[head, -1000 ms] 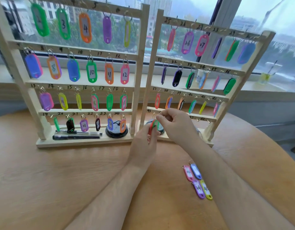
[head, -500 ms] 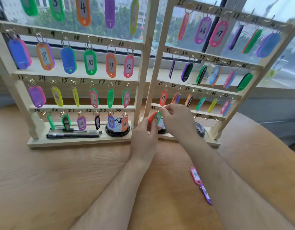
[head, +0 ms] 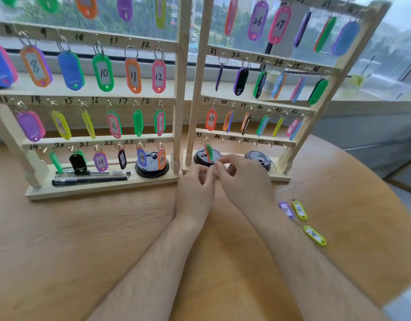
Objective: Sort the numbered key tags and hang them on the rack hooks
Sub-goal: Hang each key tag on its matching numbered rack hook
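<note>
The red and green tag (head: pixel 208 152) hangs on the first hook in the bottom row of the right rack (head: pixel 197 89). It is just above the fingertips of both hands. The number 43 is written over that hook, so I think this is the spot picked for this tag. The tag is turned sideways, so I cannot read its number.

The left hand (head: pixel 195 191) and the right hand (head: pixel 243 181) sit close together under the tag. Their fingertips almost meet. The left fingers (head: pixel 208 176) are loosely curled, and I see nothing in them. The right fingers (head: pixel 223 162) are curled too, with the thumb and first finger near each other, just beside the bottom of the tag. They do not seem to hold it, but the picture is a bit blurry there. The hands are low and close, I think, because a small ring needs both of them to get onto a small hook.

The empty hooks (head: pixel 240 141) run out to the right, above the right hand's knuckles. These are the places left to fill.

Three loose tags lie on the table (head: pixel 107 228), past the right wrist on its outer side. One is a purple tag (head: pixel 286 208), and a yellow tag (head: pixel 299 209) lies just beside it. Another yellow tag (head: pixel 314 235) is a little nearer the person. They lie near the right hand, I think, so it can reach them easily. The forearm may hide more.

The left rack (head: pixel 180 89), on the far side of the left hand, looks full.
</note>
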